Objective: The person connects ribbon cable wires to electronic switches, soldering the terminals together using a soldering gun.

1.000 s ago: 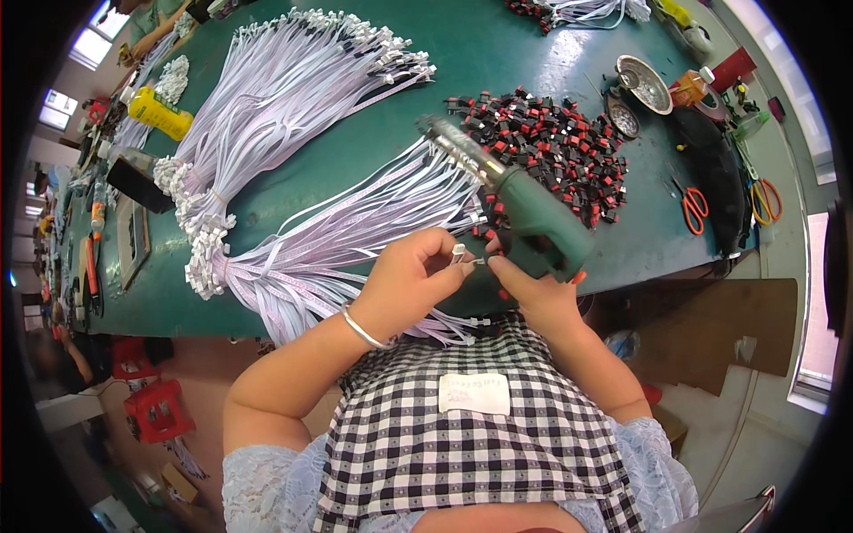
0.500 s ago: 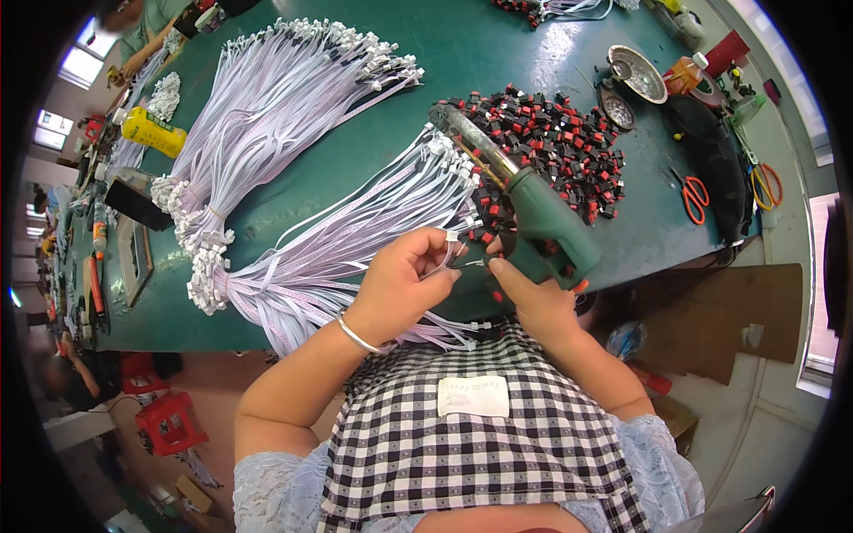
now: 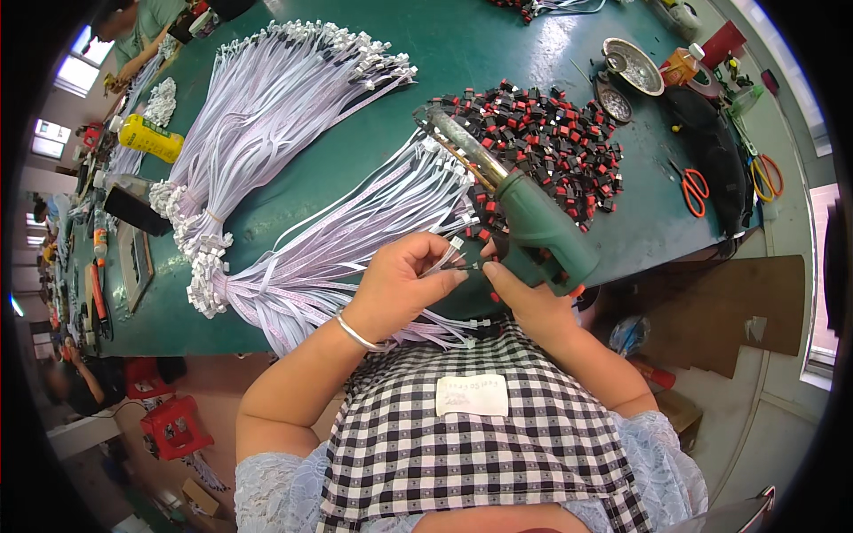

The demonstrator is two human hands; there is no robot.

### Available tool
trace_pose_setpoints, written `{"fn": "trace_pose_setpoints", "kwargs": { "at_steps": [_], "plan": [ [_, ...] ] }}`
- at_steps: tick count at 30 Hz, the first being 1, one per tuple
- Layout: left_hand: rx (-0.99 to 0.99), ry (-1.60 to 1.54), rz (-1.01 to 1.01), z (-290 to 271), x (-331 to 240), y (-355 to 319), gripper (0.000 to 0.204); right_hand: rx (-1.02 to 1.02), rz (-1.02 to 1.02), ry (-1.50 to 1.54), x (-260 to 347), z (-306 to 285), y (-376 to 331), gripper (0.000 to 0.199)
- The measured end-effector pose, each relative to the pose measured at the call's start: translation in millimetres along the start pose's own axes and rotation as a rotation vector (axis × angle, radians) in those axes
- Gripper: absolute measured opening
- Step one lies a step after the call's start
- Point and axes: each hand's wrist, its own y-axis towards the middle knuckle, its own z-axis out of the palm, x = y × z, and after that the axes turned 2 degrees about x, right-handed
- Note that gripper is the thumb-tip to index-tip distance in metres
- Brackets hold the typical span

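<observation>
My left hand [image 3: 402, 282] is closed in a pinch on a flat white cable, whose white connector [image 3: 456, 243] stands up beyond the fingertips. Between my two hands shows a small dark piece [image 3: 470, 265], too small to make out. My right hand [image 3: 536, 305] is closed, with the thumb at that piece's right end; its other fingers are mostly hidden. Over it leans a dark green soldering gun [image 3: 544, 218], its metal barrel tilted up to the left; whether my hand touches it cannot be told. Left of my hands lies a bundle of white cables [image 3: 355, 226].
A larger cable bundle [image 3: 258, 115] fans out farther left. Small black and red parts [image 3: 560, 155] lie heaped behind the gun. On the right are a metal bowl [image 3: 633, 67], orange-handled scissors [image 3: 695, 193] and a black object [image 3: 711, 147]. A yellow bottle [image 3: 151, 138] stands left.
The soldering gun has shifted slightly left. Between my fingertips a dark piece now shows where a thin pale end was seen before; the left hand's connector has tilted a little.
</observation>
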Motion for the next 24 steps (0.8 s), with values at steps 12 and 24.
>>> {"fn": "trace_pose_setpoints", "kwargs": {
  "at_steps": [12, 24],
  "plan": [
    [-0.077, 0.247, 0.082, 4.4, -6.7, -1.1, 0.011, 0.009, 0.015, 0.155, -2.5, 2.3, -1.3, 0.027],
    [-0.001, 0.084, 0.107, 4.0, -3.4, -2.2, 0.012, -0.038, 0.111, 0.218, -1.5, -0.8, 0.3, 0.020]
  ]
}}
